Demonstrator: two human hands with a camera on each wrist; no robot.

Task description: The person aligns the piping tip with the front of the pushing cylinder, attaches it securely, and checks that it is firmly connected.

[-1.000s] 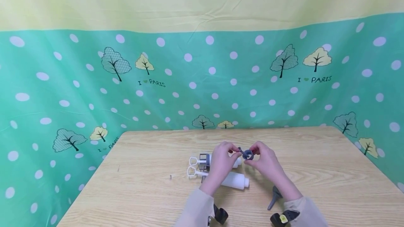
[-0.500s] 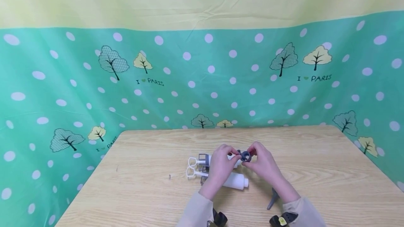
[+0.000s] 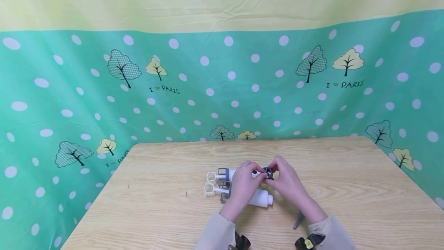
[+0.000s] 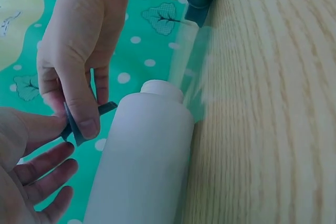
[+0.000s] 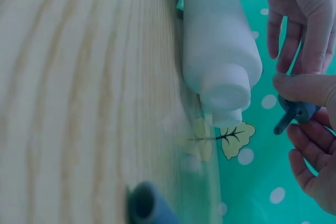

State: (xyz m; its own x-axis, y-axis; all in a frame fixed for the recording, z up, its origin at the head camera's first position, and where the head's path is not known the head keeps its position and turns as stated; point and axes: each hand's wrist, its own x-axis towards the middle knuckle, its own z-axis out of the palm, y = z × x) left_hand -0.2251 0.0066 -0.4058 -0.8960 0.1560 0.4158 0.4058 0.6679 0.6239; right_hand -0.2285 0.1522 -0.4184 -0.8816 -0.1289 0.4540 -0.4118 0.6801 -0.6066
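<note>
A small dark grey plastic piece with a ring-shaped cup and a short stem (image 3: 268,173) is between my two hands, above the table. My left hand (image 3: 244,180) pinches it from the left with thumb and fingertips. From the right, my right hand (image 3: 287,180) pinches the same piece between thumb and fingers. In the right wrist view the piece's stem (image 5: 285,121) sticks out under the right thumb. Just below the hands lie two white bottle-shaped cylinders, the nearer one (image 3: 260,198) partly covered by my left hand. The farther cylinder (image 3: 233,173) is mostly hidden behind it.
White loop-handled rods (image 3: 210,188) and grey collars (image 3: 227,174) extend from the cylinders' left ends. A grey funnel-like nozzle (image 3: 299,220) lies beside my right forearm, partly hidden. A tiny bit (image 3: 186,194) lies left on the wooden table (image 3: 156,211). Patterned cloth (image 3: 194,88) hangs behind.
My hands have come slightly closer together, and the grey piece has turned between them, so its ring opening shows differently. The cylinders and nozzle have stayed in place.
</note>
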